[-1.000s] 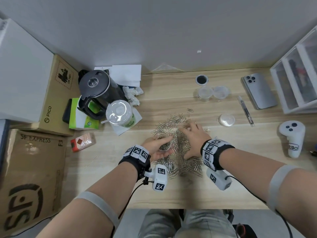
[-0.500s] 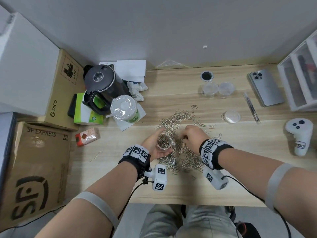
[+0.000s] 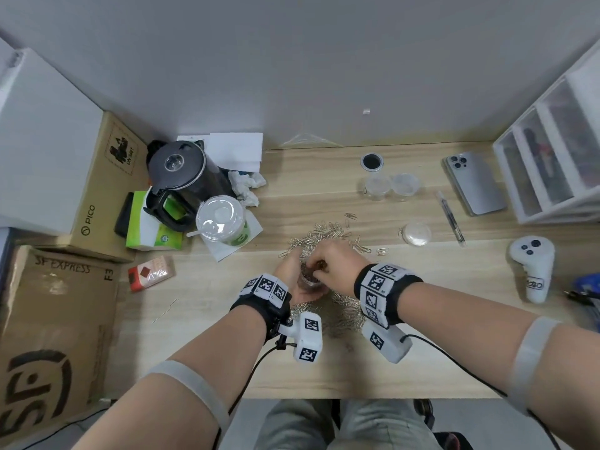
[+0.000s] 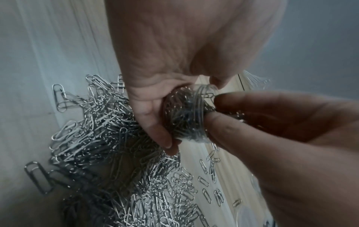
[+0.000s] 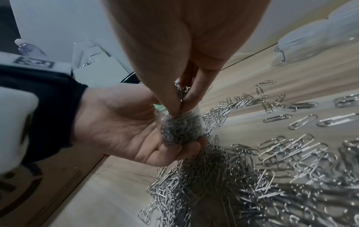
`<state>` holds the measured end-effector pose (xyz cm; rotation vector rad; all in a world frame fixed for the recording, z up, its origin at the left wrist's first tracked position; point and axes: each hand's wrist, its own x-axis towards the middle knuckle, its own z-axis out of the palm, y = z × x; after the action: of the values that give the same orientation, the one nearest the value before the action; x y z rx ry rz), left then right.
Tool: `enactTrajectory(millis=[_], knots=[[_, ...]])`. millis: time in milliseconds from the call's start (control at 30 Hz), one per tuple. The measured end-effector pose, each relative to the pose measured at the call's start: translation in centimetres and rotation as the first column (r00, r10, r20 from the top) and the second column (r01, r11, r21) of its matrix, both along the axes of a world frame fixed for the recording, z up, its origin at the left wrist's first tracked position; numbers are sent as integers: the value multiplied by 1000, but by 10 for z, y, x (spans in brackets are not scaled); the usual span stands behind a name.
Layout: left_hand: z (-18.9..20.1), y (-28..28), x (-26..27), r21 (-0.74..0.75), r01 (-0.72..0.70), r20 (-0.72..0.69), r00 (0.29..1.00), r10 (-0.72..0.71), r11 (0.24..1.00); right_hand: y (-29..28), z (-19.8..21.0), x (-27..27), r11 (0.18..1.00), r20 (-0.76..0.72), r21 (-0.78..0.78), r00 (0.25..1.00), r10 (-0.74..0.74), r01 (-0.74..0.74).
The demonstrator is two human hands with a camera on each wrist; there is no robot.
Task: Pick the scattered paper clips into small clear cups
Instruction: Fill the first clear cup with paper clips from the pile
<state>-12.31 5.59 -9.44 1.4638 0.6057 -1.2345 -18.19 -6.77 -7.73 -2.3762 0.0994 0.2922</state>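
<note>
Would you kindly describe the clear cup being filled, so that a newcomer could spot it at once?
Start at the wooden desk and find the heap of paper clips at its middle. Above the heap, the left hand grips a small clear cup. Unlike the two clear cups standing near the back, it is packed with clips, and the right hand pinches clips at its mouth.

The left hand (image 3: 293, 280) holds a cup (image 3: 308, 279); the right hand (image 3: 334, 266) pinches clips into it, loose clips (image 3: 328, 232) beyond the grip.
</note>
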Motion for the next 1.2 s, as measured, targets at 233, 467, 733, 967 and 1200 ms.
enactTrajectory(millis=[233,467,733,967,1200], knots=[[-11,-8,0,-2,7,17,1000,-7,1000,-9,5,-10,969,-7,237,997,-72,72],[-4,-20,0,-58,52,71,996,-48,997,-38,16,-14,935,66,279,967,-247,219],[-8,-29,4,-128,174,101,982,-161,976,-123,-22,-35,819,-157,-326,827,-540,473],[-10,-40,7,-164,209,60,978,-201,964,-156,-40,-47,798,-357,-415,728,-585,437],[-18,-46,9,-165,195,23,981,-194,967,-144,-47,-40,816,-297,-435,794,-530,382]])
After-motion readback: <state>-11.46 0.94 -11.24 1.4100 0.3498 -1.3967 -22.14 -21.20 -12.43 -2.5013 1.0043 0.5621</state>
